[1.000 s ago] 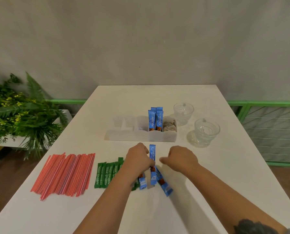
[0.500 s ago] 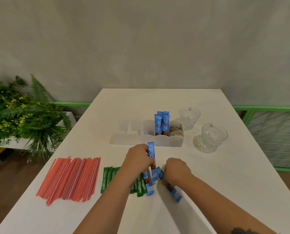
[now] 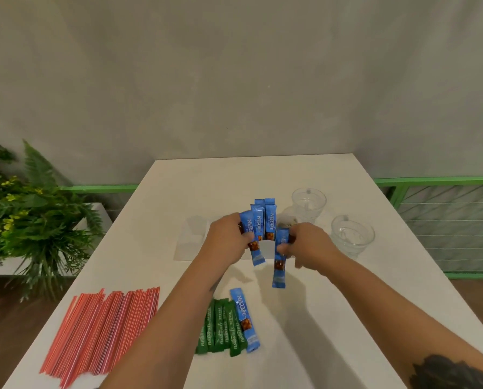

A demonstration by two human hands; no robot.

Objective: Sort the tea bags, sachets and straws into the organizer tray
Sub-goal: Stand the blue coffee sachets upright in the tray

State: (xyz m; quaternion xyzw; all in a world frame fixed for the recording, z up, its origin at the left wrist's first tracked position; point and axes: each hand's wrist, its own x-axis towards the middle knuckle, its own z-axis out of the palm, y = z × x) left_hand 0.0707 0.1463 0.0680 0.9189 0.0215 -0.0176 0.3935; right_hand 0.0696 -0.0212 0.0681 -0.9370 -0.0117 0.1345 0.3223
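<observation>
My left hand grips a blue coffee sachet upright, just in front of the clear organizer tray. My right hand pinches a second blue sachet that hangs down above the table. More blue sachets stand in a tray compartment behind my hands. One blue sachet lies on the table over a row of green sachets. A fan of red straws lies at the near left. Tea bags show dimly in the tray's right end.
Two clear glass cups stand right of the tray. A leafy plant sits off the table's left side. A green railing runs behind the white table.
Both hands have lifted from the table and moved forward toward the tray, each carrying a blue sachet. One blue sachet stays behind on the green ones.
</observation>
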